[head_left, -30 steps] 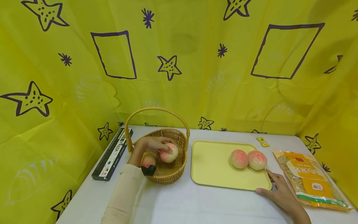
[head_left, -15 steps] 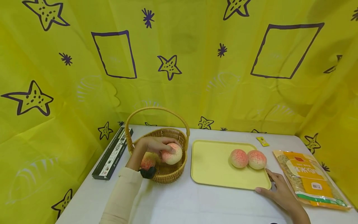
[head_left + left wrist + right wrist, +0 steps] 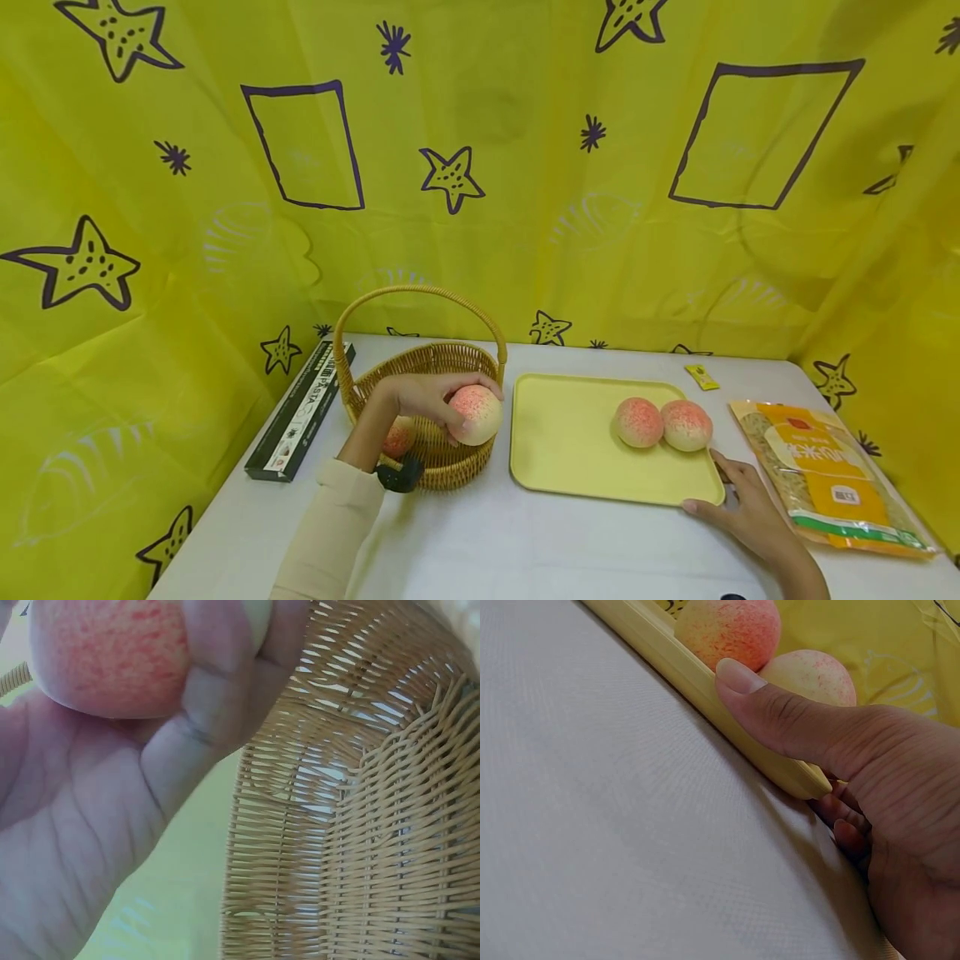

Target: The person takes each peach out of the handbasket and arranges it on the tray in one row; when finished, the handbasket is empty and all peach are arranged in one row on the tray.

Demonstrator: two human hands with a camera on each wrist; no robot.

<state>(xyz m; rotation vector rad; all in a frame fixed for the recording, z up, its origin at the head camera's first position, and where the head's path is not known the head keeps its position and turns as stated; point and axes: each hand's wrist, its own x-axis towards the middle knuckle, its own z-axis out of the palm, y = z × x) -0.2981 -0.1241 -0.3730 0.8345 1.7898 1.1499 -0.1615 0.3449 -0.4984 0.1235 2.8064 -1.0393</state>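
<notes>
My left hand [image 3: 422, 395] grips a pink-and-cream peach [image 3: 477, 414] over the right side of a wicker basket [image 3: 455, 476]. In the left wrist view the fingers wrap round this peach [image 3: 112, 656], with the basket's woven wall [image 3: 277, 847] alongside. Another peach [image 3: 400, 437] lies inside the basket, partly hidden by the left wrist. At the near right corner of a yellow tray [image 3: 562, 437], my right hand [image 3: 753, 510] holds the rim, its thumb over the edge and its other fingers curled beside and below. Two peaches [image 3: 639, 422] sit touching on the tray's right part.
A black pasta box [image 3: 300, 417] lies left of the basket, whose tall handle [image 3: 420, 290] arches above it. Right of the tray lies a large orange-and-clear food bag [image 3: 832, 479]. A small yellow packet [image 3: 702, 377] is behind the tray. A yellow curtain [image 3: 517, 250] hangs behind the table.
The left hand has raised the peach and moved it rightward, from inside the basket to its right rim. The right hand keeps its place at the tray's corner.
</notes>
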